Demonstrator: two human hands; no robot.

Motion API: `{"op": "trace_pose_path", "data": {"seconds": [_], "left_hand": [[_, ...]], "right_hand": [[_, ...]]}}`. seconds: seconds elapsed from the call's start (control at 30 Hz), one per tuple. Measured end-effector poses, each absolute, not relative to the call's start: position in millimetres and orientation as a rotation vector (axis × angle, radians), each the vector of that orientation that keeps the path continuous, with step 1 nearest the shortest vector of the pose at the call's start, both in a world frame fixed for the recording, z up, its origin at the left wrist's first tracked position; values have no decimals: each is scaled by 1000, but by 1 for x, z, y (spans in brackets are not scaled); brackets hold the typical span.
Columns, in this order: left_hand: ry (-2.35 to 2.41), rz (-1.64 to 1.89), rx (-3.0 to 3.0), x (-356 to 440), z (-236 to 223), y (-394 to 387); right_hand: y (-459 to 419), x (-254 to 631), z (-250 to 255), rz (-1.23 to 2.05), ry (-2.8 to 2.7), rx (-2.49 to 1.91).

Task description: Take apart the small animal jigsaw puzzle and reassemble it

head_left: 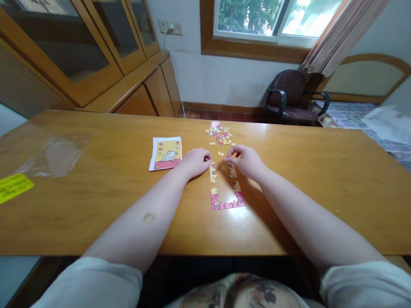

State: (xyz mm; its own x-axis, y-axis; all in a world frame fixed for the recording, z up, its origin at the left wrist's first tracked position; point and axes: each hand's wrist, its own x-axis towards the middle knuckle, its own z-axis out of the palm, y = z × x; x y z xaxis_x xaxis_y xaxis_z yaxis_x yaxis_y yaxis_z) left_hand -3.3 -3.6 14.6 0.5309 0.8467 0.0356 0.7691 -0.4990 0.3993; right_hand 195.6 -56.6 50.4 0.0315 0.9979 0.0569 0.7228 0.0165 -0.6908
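Observation:
A partly joined puzzle frame (224, 197) in pink and yellow lies on the wooden table (321, 184) in front of me. My left hand (192, 162) rests knuckles up, its fingertips pressed on the top of the frame's left strip (212, 172). My right hand (247, 160) is curled in a pinch just above the frame's right strip (232, 171); what it pinches is too small to make out. Several loose puzzle pieces (220, 134) lie in a heap just beyond both hands.
A reference picture card (166, 153) lies left of my left hand. A clear plastic bag (59, 155) and a yellow label (13, 186) sit at the table's left end. Behind the table stand a wooden cabinet (96, 51) and a dark armchair (293, 96).

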Motion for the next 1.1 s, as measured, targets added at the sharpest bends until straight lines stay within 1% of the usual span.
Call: {"op": "trace_pose_path", "data": {"seconds": [0.23, 0.5, 0.7, 1.1], "left_hand": [[1364, 325, 2441, 0, 17, -7], [1372, 327, 2434, 0, 16, -7], [1376, 349, 2448, -1, 13, -6], [1393, 335, 2442, 1, 16, -7]], "right_hand": [[-36, 180, 21, 774, -1756, -1769], [-38, 179, 18, 613, -1904, -1778], [-38, 179, 14, 659, -1848, -1834], [-37, 174, 16, 517, -1950, -1909]]}}
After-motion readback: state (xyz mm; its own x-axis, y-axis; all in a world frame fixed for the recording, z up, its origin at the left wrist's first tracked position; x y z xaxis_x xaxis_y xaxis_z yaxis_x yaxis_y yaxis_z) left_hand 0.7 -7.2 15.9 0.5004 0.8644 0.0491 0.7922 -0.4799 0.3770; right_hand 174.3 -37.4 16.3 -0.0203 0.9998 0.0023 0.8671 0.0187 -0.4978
